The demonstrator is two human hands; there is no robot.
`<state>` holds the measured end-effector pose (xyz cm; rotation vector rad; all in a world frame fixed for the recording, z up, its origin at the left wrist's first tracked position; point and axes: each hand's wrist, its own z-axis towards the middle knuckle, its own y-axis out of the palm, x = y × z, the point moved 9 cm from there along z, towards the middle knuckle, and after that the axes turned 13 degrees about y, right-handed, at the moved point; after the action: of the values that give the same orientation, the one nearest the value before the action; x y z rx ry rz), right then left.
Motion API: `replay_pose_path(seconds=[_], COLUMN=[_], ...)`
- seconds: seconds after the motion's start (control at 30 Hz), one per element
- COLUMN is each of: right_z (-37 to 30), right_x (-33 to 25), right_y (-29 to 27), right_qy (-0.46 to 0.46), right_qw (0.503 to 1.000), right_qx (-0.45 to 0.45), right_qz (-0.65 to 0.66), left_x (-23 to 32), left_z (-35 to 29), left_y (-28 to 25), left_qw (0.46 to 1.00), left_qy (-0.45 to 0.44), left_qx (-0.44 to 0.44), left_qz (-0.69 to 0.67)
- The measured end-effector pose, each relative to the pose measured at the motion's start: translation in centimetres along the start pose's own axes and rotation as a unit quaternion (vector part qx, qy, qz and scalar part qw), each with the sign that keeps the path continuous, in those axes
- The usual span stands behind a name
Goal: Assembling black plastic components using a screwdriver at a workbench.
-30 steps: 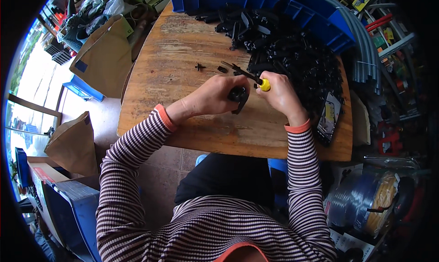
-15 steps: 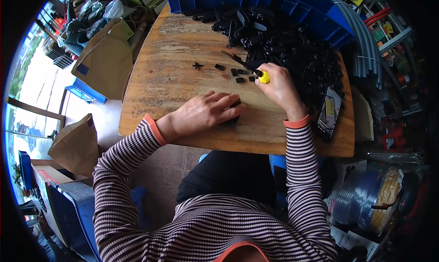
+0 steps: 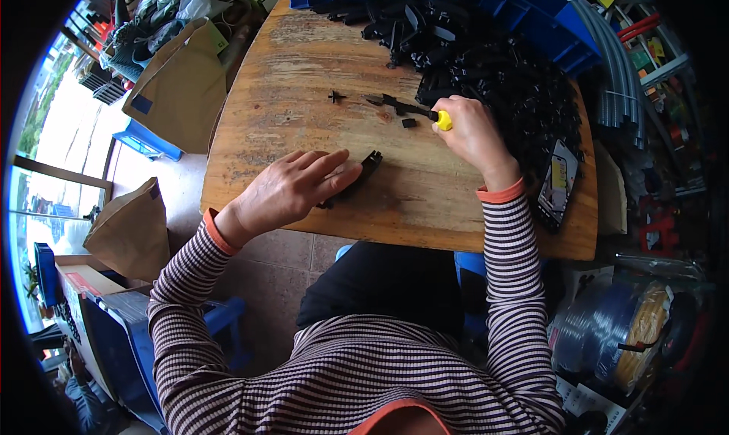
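- Yellow and black, the tool (image 3: pixel 444 121) sits in the right hand (image 3: pixel 474 135), whose fingers are closed about its short yellow handle; the dark shaft points away to the left, its tip just over or on the wood.
- The left hand (image 3: pixel 285 184) lies palm down near the front edge, fingers stretched and close together, over a curved black part (image 3: pixel 370 164). One end of the part shows past the fingertips and a bit more below the thumb; whether the hand grips it or only rests on it, I cannot tell.
- Just below the tool's shaft is a small black block (image 3: pixel 410 122); near the tip, to its left, lies a small cross-shaped piece (image 3: pixel 336 96).
- All of these are at the worn wooden surface (image 3: pixel 304 63), its varnish rubbed and scratched in patches.
- Beyond the right hand, a large heap of black parts (image 3: pixel 486 63) covers the far right of the surface.
- To the right of that hand, near the surface's edge, a phone (image 3: pixel 560 178) lies at a slant with its screen lit.
- Behind the heap stands a blue bin (image 3: pixel 543 17), with bundled grey tubes (image 3: pixel 611 63) to its right.
- Left of the surface stands a large brown bag (image 3: pixel 182 86), and nearer the person a smaller brown bag (image 3: pixel 130 230).
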<state>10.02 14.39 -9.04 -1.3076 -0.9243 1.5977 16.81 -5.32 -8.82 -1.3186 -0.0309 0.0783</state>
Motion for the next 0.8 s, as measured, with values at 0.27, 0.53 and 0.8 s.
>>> replay_pose_path(seconds=[0.27,0.53,0.8], right_z=[-0.3,-3.8,-4.4], right_x=[0.8,-0.5,-0.7], right_y=[-0.6,-4.2,-2.6], right_qy=[0.045,0.006,-0.005], right_qw=[0.999,0.984,0.991], right_qx=[-0.010,0.091,0.068], right_qz=[0.001,0.153,0.114], left_x=[0.9,1.8,1.8], left_z=[4.1,9.8,10.1], left_y=[1.2,4.7,4.6], left_qw=[0.993,0.996,0.995], left_qy=[0.052,0.023,0.007], left_qx=[0.059,0.087,0.100], left_qz=[-0.085,-0.006,-0.002])
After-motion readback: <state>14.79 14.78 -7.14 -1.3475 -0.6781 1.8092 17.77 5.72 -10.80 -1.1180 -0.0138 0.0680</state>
